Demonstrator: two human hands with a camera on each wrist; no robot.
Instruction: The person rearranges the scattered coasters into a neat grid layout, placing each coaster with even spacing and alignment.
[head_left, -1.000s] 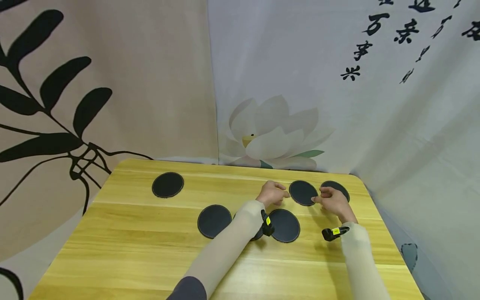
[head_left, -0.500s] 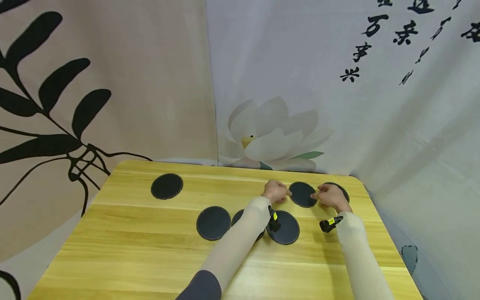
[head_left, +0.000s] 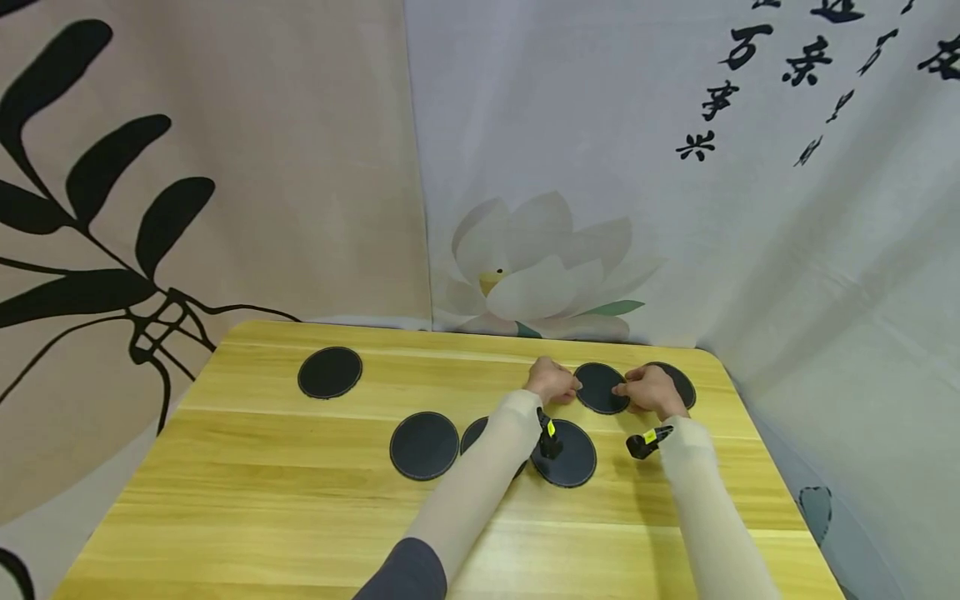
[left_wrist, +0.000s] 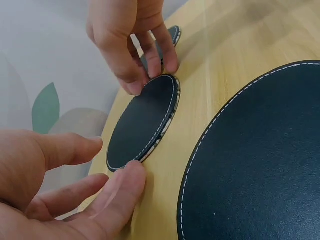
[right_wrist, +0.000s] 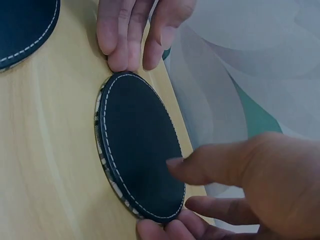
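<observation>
A round black coaster (head_left: 602,388) with white edge stitching lies on the table between both hands. My left hand (head_left: 552,381) is at its left edge; in the left wrist view its fingertips (left_wrist: 131,172) touch the rim and the thumb stands apart. From the other side, my right hand (head_left: 651,390) has its fingers (right_wrist: 150,230) against the rim. In the right wrist view, the right thumb (right_wrist: 175,164) overlaps the coaster's top. The coaster's side shows a light and dark pattern.
Another coaster (head_left: 678,387) lies at the far right, partly behind the right hand. Nearer lie three more, a left one (head_left: 424,447), a middle one (head_left: 474,432) mostly under the left sleeve, and a right one (head_left: 573,467). One coaster (head_left: 330,372) sits far left.
My right hand has moved left, to the right edge of the coaster between the hands. My left hand has shifted slightly right to its left edge. The coasters appear to stay in place.
</observation>
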